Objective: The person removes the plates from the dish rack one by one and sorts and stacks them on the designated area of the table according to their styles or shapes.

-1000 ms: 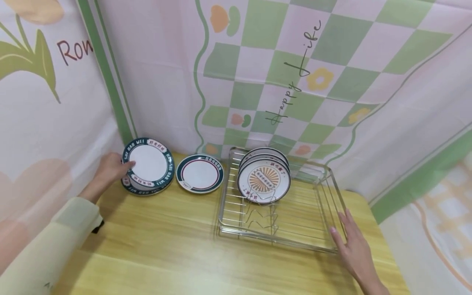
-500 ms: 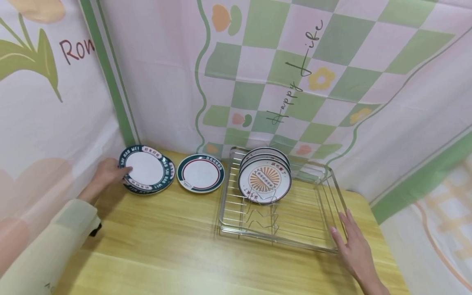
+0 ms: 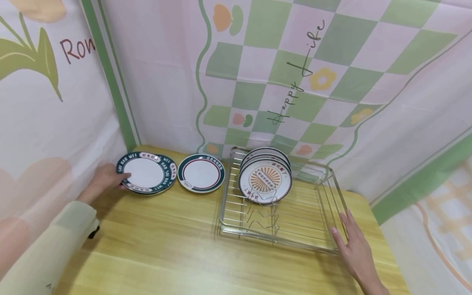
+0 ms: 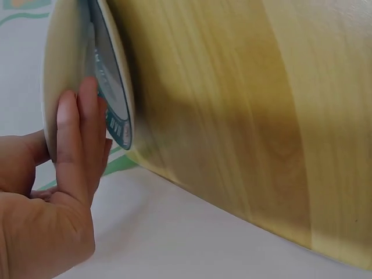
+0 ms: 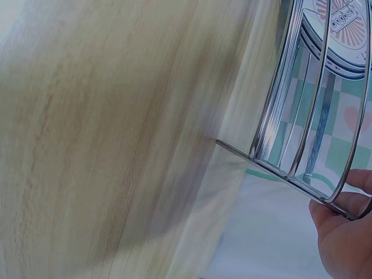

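In the head view, my left hand [image 3: 105,180] pinches the left edge of a white plate [image 3: 145,174] with a dark green lettered rim, thumb on top. A matching plate [image 3: 170,166] lies beneath it, mostly covered. Seen from the left wrist, my fingers are under the held plate [image 4: 61,64], with a gap to the lower plate [image 4: 119,110]. On the right, my right hand [image 3: 355,250] holds the end rail of a wire dish rack [image 3: 280,241]; the right wrist view has the rail between thumb and fingers. Several plates [image 3: 265,180] with a sunburst print stand in the rack's left part.
Another green-rimmed plate [image 3: 200,174] lies flat between the stacked plates and the rack. All rest on a wood-grain table [image 3: 177,250]. A patterned cloth [image 3: 158,90] rises behind the table and along its sides.
My left hand has lowered the held plate and shifted it slightly left and toward me, so it covers more of the plate beneath. My right hand has stayed on the rack.
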Demonstrator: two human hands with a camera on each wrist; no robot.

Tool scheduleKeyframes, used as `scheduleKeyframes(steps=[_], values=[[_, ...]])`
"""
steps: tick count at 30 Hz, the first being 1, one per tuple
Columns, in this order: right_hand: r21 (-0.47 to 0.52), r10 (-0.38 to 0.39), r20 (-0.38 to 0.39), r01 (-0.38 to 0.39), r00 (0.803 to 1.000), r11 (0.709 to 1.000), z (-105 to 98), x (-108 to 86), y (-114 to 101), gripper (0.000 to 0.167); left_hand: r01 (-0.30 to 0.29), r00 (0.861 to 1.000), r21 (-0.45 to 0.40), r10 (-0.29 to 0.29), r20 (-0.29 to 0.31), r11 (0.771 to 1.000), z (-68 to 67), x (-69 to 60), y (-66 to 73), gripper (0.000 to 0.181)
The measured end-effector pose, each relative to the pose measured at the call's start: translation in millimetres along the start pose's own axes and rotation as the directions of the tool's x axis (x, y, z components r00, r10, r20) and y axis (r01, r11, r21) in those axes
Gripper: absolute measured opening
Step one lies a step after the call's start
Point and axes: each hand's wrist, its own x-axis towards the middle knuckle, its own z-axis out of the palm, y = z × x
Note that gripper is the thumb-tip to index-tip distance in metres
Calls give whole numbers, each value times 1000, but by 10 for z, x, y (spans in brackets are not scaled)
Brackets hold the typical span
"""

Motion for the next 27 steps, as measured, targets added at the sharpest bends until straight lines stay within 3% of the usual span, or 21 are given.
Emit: scheduleKeyframes(steps=[7, 15, 23, 27], values=[[1, 4, -1, -4, 1000, 1000, 0, -8, 7, 62, -4, 999, 77, 7, -38, 997, 62, -10, -44, 41], [-3, -5, -7, 5, 1000, 1000, 10, -5, 37, 61, 18, 999, 53, -17, -29, 998, 145, -22, -42, 38], [-7, -11, -7, 11, 1000, 1000, 6, 7, 24, 61, 21, 1000, 22, -21, 15, 1000, 188, -31, -51, 43], [-4, -11, -11, 11, 1000, 1000, 7, 6, 23, 61, 42, 998, -28, -41, 46, 999, 211, -1, -60, 37]])
